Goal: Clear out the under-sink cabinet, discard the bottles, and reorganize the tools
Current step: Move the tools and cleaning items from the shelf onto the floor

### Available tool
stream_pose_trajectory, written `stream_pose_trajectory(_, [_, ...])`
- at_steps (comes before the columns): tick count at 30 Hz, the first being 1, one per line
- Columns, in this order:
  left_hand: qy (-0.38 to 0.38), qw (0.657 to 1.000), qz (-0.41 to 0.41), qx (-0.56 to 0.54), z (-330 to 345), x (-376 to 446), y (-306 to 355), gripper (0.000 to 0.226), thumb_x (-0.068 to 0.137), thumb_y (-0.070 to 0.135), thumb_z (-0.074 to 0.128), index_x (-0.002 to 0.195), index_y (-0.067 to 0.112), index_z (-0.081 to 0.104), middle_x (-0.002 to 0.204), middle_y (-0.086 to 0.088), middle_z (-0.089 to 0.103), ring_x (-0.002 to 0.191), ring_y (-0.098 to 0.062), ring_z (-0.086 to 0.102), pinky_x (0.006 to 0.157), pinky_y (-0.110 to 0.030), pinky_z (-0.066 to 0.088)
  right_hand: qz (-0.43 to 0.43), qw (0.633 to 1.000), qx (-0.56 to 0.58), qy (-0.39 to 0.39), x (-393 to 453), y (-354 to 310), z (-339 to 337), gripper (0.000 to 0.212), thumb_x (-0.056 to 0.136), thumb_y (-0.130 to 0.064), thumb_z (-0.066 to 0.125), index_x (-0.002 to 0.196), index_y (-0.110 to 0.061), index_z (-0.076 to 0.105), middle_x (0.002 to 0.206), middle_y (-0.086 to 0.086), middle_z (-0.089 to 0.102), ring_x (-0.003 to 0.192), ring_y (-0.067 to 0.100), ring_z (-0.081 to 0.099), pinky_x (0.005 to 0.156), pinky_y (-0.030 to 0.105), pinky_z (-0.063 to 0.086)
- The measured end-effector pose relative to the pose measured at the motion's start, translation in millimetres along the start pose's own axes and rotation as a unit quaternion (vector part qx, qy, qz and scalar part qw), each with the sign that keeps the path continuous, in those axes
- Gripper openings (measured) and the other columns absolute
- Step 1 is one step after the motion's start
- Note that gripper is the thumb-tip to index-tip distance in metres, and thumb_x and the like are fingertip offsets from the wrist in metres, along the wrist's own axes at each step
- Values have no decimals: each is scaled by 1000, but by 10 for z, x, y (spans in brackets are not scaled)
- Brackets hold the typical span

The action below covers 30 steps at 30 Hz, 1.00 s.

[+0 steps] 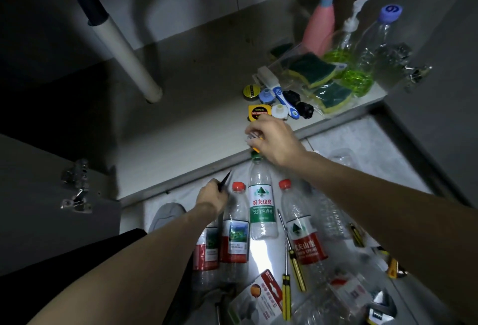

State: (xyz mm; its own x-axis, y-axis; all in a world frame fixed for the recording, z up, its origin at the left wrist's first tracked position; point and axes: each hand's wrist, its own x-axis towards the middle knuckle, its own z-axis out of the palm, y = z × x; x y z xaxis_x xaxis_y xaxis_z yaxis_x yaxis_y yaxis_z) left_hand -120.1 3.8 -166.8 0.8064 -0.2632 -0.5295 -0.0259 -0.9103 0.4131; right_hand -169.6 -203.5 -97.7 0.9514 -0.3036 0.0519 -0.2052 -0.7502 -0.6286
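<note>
Several empty plastic water bottles lie on the floor in front of the cabinet: a green-labelled bottle [261, 205] in the middle and red-capped bottles [234, 231] beside it. My left hand [210, 195] is closed around a thin dark pointed tool [225, 180] near the cabinet's front edge. My right hand [274, 141] hovers over the cabinet floor's edge, gripping a small object with a yellow part [256, 149]; what it is stays hidden. Yellow-and-black screwdrivers [294, 265] lie among the bottles.
On the cabinet floor [196, 97] at right sit tape measures [258, 112], sponges [313, 71], a pink spray bottle [320, 24], two bottles with green liquid [359, 76]. A white drain pipe [129, 61] stands at left. An adjustable wrench [380, 306] and packets lie near me.
</note>
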Motion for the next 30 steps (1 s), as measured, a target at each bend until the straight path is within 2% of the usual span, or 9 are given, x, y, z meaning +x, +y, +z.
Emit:
stream_pose_trajectory(4, [10,1000,9,-20,108,23,57,23,92,12,55,113,17,63,111,-6,70,97,-20,62,85,-27,48,74,995,47,47,-343,413,-43,21,92,-20,69,113,-16,74,107,2,66,97,21,61,87,36,50])
stream_pose_trajectory(7, [20,1000,12,1,138,-4,100,19,91,16,57,109,21,63,99,0,69,86,-16,60,76,-27,45,182,977,68,90,-529,654,-25,19,92,-13,67,109,-17,75,104,4,70,89,20,66,78,31,55])
stream_pose_trajectory(10, [29,998,38,43,111,-59,127,16,92,21,57,106,20,64,101,-2,68,86,-18,58,76,-26,44,296,946,123,50,-602,788,93,24,95,-5,59,107,-19,74,102,7,72,67,12,67,46,19,52])
stream_pose_trajectory(12, [31,995,64,67,60,-132,155,15,94,25,55,105,24,64,101,-1,69,88,-18,60,78,-28,48,322,935,151,-1,-647,800,192,25,97,-3,54,105,-17,73,104,10,71,76,26,71,51,29,59])
stream_pose_trajectory(15, [73,981,132,125,-71,-255,264,12,92,34,50,97,30,61,90,5,70,82,-19,64,74,-33,54,308,948,79,34,-636,748,188,28,93,-7,55,98,-25,75,103,3,74,93,28,69,81,39,59])
stream_pose_trajectory(20, [151,953,244,99,-319,-238,644,9,92,34,47,95,34,56,91,13,61,79,-13,58,66,-28,43,235,953,108,155,-370,507,-184,24,88,-13,55,91,-28,73,92,-7,73,84,20,66,75,35,56])
stream_pose_trajectory(24, [141,924,335,115,-430,58,1101,29,90,27,50,119,28,55,119,6,54,108,-16,52,80,-30,41,179,961,93,191,-121,425,-401,24,90,-11,56,97,-26,74,101,-6,71,92,20,64,79,41,56])
stream_pose_trajectory(27, [85,901,353,235,-452,230,1385,70,87,30,53,152,21,27,157,-2,27,138,-25,30,104,-44,40,140,974,17,176,14,410,-440,29,91,-11,57,113,-26,69,114,-5,66,110,20,57,89,38,50])
stream_pose_trajectory(30, [51,884,320,338,-431,299,1417,81,88,37,54,156,19,15,165,-1,10,150,-26,11,114,-49,30,112,984,-69,122,105,405,-433,45,89,-11,57,133,-21,59,125,-2,58,121,22,47,97,38,44])
